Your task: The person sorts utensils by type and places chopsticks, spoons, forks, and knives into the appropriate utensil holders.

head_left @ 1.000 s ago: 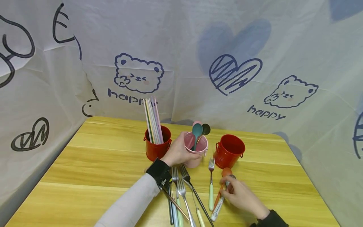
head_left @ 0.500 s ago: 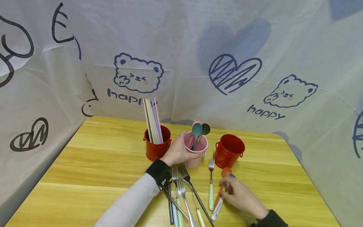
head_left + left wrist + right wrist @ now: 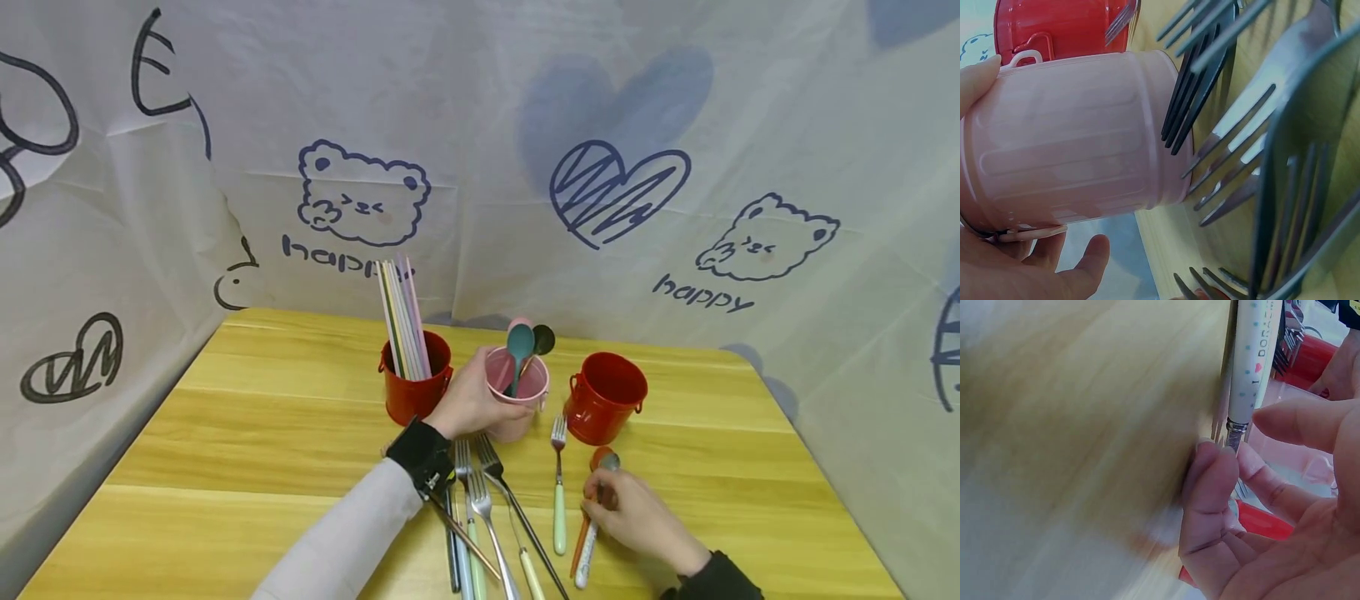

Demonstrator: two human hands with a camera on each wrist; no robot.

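My left hand (image 3: 471, 402) grips the rim of a small pink bucket (image 3: 1072, 140), thumb on the near side. Several spoons stand in the bucket, among them a teal spoon (image 3: 521, 342) and a black spoon (image 3: 543, 339). Low over the table at the right, my right hand (image 3: 637, 515) pinches a metal spoon with a white, dotted handle (image 3: 1252, 356) near its neck. Beside it lies an orange spoon (image 3: 579, 546), partly covered by the fingers. Just left of these lies a fork with a light green handle (image 3: 559, 517).
A red bucket (image 3: 408, 400) holding several straws (image 3: 405, 325) stands left of the pink one. Another red bucket (image 3: 600, 412) stands to its right. Several forks (image 3: 480, 500) and a copper-coloured handle (image 3: 468, 542) lie in a pile at the front middle.
The white-handled spoon has shifted, its handle end swinging a little to the right and its bowl tilting. The orange spoon's handle shows more beside it. My left hand stays on the pink bucket.
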